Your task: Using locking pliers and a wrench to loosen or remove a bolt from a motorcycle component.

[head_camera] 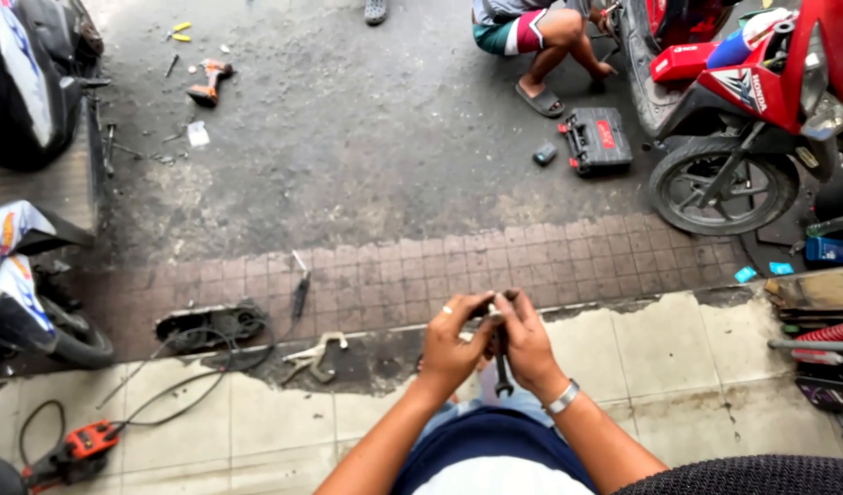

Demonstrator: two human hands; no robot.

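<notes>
While you sit looking down over your knees, the scene runs from a parked scooter (22, 82) at the far left, with a second scooter (18, 284) below it whose wheel touches the brick strip. Low in that corner lies an orange power tool (89, 440), its black cable (178, 385) looping across the pale floor tiles (284, 431). Just beyond the cable sits a dark engine cover (210, 325) on the paving, with a screwdriver (300, 289) near it and locking pliers (313, 357) at the tile edge. Farther up on the concrete lies a cordless drill (209, 82).

Your left hand (451, 344) and right hand (527, 344) meet in the middle, above your lap. Both sets of fingers are curled narrow and pinched together around a small dark part that your hands mostly hide; what it is cannot be told. A combination wrench (500, 367) hangs down between your palms, its ring end low, gripped by the right fingers. A silver watch (562, 398) sits on your right wrist.

Right of your hands, well apart on the concrete, an open black tool case (595, 139) lies beside another person (531, 41) crouching in sandals. At the far right stands a red motorcycle (760, 92), its front wheel (724, 188) on the ground.
</notes>
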